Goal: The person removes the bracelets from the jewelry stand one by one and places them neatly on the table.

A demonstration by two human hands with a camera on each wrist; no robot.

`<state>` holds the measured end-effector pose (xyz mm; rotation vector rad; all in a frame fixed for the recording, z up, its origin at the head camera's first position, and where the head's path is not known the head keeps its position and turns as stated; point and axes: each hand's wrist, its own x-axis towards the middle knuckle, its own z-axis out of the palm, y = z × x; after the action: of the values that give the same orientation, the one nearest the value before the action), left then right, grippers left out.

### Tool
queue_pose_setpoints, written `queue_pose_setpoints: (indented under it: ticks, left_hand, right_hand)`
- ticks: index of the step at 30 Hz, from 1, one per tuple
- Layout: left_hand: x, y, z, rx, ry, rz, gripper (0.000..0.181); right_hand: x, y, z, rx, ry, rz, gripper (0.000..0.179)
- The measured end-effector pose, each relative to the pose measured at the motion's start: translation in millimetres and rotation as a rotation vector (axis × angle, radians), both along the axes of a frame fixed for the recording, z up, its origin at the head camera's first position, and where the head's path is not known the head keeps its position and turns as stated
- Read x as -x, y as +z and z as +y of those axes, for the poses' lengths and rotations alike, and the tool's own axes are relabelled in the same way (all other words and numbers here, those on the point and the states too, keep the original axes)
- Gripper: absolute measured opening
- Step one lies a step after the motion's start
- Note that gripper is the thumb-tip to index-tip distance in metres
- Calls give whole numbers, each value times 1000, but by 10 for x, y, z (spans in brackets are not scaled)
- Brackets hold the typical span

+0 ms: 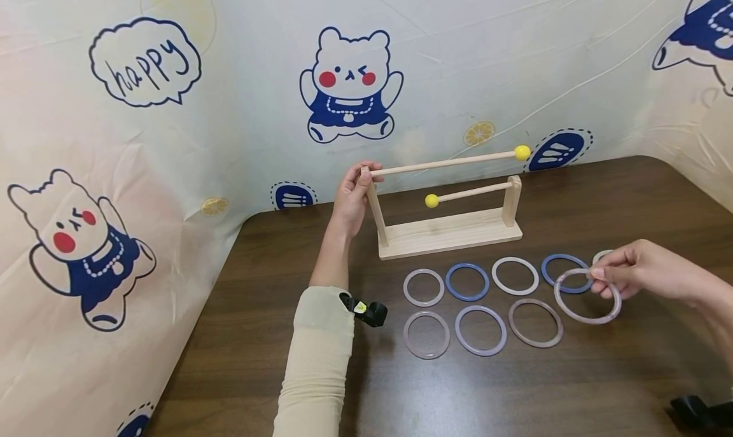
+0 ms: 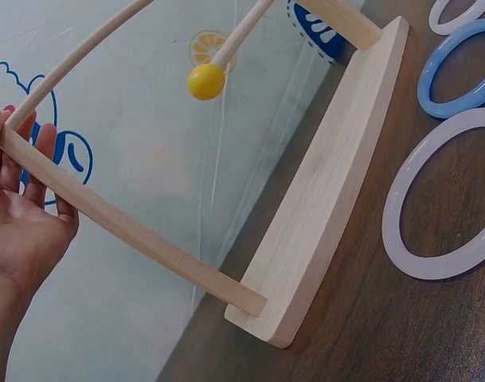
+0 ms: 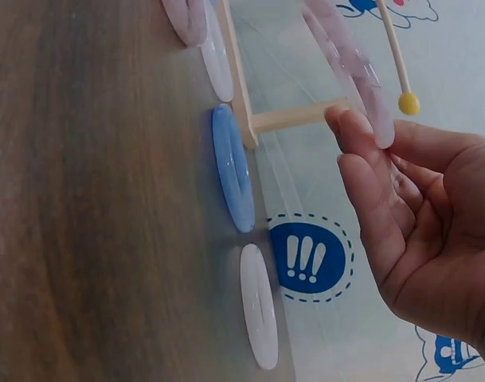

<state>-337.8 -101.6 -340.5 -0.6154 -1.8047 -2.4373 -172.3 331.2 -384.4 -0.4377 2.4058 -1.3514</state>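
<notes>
My left hand (image 1: 350,198) grips the top of the left post (image 1: 376,215) of a wooden stand (image 1: 452,233), thumb in front and fingers behind. From that post a long upper rod (image 1: 446,163) reaches right to a yellow ball (image 1: 522,152). A shorter rod (image 1: 475,192) runs left from the right post (image 1: 512,201) and ends in another yellow ball (image 2: 206,81). Thumb and fingers of my right hand (image 1: 638,270) pinch a translucent pale pink ring (image 1: 592,320), raised above the table. In the right wrist view the ring (image 3: 377,119) tilts upward from the fingertips.
Several rings lie in two rows before the stand, among them a blue ring (image 1: 467,299), a white ring (image 1: 515,292) and a lilac ring (image 1: 481,353). Another white ring (image 3: 259,306) is partly hidden by my right hand in the head view. A patterned cloth (image 1: 246,106) hangs behind the brown table (image 1: 258,373).
</notes>
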Motion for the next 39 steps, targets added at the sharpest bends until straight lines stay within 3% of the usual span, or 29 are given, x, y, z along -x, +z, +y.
queue_pose_setpoints:
  ticks: [11,39]
  left_hand:
    - [-2,7,-2,20,9,1,16]
    - [-1,2,0,14,7,-2,16]
  right_hand:
    - [-22,-47,73,-47,86,-77,22]
    - [-43,-160,81,-59,109,-121,19]
